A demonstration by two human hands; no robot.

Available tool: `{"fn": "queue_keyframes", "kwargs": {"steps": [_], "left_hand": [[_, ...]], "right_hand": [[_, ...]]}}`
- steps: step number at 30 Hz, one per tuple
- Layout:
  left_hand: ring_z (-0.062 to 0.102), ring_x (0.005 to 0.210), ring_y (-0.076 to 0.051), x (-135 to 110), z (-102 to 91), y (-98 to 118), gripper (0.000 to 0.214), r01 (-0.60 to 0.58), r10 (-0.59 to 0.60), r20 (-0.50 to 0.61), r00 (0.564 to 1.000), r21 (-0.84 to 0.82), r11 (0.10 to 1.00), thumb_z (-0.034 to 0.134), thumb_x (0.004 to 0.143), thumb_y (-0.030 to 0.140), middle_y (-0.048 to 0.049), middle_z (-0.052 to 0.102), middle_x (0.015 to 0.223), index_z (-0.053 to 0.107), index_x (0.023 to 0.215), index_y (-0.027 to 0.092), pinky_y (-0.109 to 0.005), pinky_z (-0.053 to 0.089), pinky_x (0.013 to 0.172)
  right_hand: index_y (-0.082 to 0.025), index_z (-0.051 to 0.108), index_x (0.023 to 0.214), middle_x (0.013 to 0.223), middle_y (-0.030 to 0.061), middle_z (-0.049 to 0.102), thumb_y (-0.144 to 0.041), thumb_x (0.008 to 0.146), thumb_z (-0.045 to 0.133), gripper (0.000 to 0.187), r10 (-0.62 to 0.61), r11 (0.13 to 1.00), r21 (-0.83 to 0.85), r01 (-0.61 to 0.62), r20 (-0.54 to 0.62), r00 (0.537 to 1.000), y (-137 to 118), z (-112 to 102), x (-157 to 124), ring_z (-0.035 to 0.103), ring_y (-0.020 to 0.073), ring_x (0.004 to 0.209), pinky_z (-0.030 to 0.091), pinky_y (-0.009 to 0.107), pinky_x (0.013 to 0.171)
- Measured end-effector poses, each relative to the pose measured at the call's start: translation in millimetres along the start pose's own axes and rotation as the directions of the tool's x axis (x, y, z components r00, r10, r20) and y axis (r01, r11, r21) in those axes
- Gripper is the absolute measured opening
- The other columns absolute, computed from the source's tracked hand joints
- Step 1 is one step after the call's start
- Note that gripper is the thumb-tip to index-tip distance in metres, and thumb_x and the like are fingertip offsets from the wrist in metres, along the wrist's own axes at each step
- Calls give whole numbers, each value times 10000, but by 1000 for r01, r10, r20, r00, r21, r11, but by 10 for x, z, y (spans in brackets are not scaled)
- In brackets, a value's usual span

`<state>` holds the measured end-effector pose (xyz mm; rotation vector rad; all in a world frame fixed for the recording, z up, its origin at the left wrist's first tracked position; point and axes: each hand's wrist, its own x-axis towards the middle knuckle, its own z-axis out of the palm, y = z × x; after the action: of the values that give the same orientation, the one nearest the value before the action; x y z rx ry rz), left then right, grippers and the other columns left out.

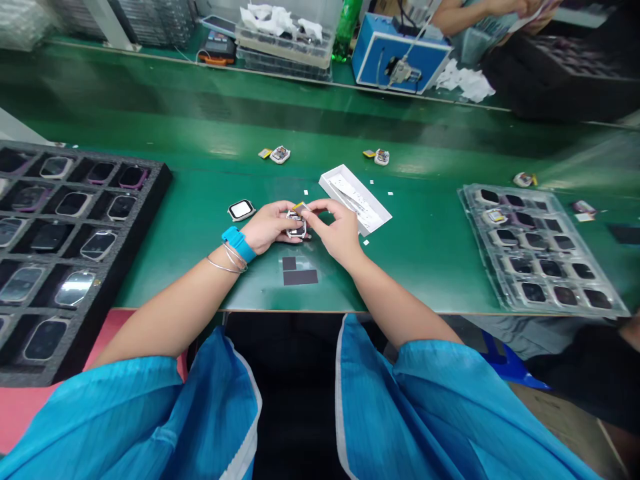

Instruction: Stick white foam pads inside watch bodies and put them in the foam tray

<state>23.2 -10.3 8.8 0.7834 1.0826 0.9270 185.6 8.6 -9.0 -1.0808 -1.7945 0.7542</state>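
Note:
Over the middle of the green bench, my left hand [273, 225] is closed around an opened smartwatch case [296, 228] with its insides showing. My right hand [337, 230] pinches a small yellow-edged battery [301, 208] at the top of that case. Whether a wire joins the two I cannot make out. Left of my hands lies a watch [241, 210] with a white face. A white box [356, 200] with white stickers in it sits just beyond my right hand. Nearer the bench edge are dark rectangular pieces [300, 277] on a clear sheet.
A black foam tray [163, 177] of watches stands at left, a clear plastic tray [493, 280] of watches at right. Farther back lie two opened watch cases [280, 155] [382, 157] with batteries. The shelf behind carries a blue box [395, 50]. Another person's arm [463, 15] shows at upper right.

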Motion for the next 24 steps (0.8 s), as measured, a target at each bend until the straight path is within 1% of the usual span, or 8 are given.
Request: {"fn": "queue_keyframes", "kwargs": {"steps": [4,7,11,15,17,19,22,24], "left_hand": [[677,613,-138,23,-13,-9,187,22,-23,-39,999,-45,999,661,716,30,-17,671,705,636,871,131,-275,603,629],[689,679,-138,33,-57,18,242,76,-76,7,997,-181,981,589,717,32,-53,704,775,686,923,112,-314,615,753],[706,761,-159,64,-128,32,244,94,-84,52,995,-260,961,584,770,85,-87,723,848,701,983,99,-307,604,783],[698,765,-142,94,-176,-19,318,-2,16,69,997,-203,979,710,737,58,-68,724,895,678,1046,125,-306,595,787],[701,786,-150,80,-170,-50,366,-58,73,75,994,-190,980,758,698,49,-68,729,911,672,1043,135,-318,589,797],[701,793,-159,45,-134,-64,366,-116,132,76,988,-184,976,778,683,61,-81,732,917,678,1028,128,-316,580,784],[704,829,-187,-9,-42,-27,340,-234,253,118,960,-155,960,775,708,94,-111,734,943,695,1038,106,-345,567,812],[704,907,-212,-57,15,16,304,-352,363,165,917,-92,931,762,732,105,-124,735,982,711,1032,95,-371,546,886]], "right_hand": [[-239,685,822,888,13,741,-262,859,629,71,-136,980,-138,143,59,989,16,15,-17,670,198,870,511,414,945],[-255,686,794,905,1,751,-224,877,601,123,-254,917,-275,291,161,954,9,0,-9,661,214,893,395,513,1098],[-271,702,834,1026,10,742,-232,907,572,153,-248,879,-347,328,256,934,-29,-29,-11,625,236,952,327,566,1136],[-246,678,898,1135,72,680,-285,893,605,83,-216,936,-237,260,198,956,40,-27,0,584,255,1107,425,511,1071],[-242,638,1064,1240,101,622,-352,862,655,231,-152,982,-91,168,160,975,109,-24,14,572,259,1173,477,491,1033],[-255,556,1232,1306,115,594,-437,837,687,454,-62,992,117,35,231,971,158,-22,23,606,253,1165,534,472,973],[-271,537,1273,1177,92,687,-481,815,721,537,16,946,295,-134,370,929,143,-25,1,696,229,1018,597,413,866],[-261,567,1253,1097,78,724,-444,803,753,520,6,947,307,-90,264,964,86,-39,-58,722,216,960,612,366,826]]}}
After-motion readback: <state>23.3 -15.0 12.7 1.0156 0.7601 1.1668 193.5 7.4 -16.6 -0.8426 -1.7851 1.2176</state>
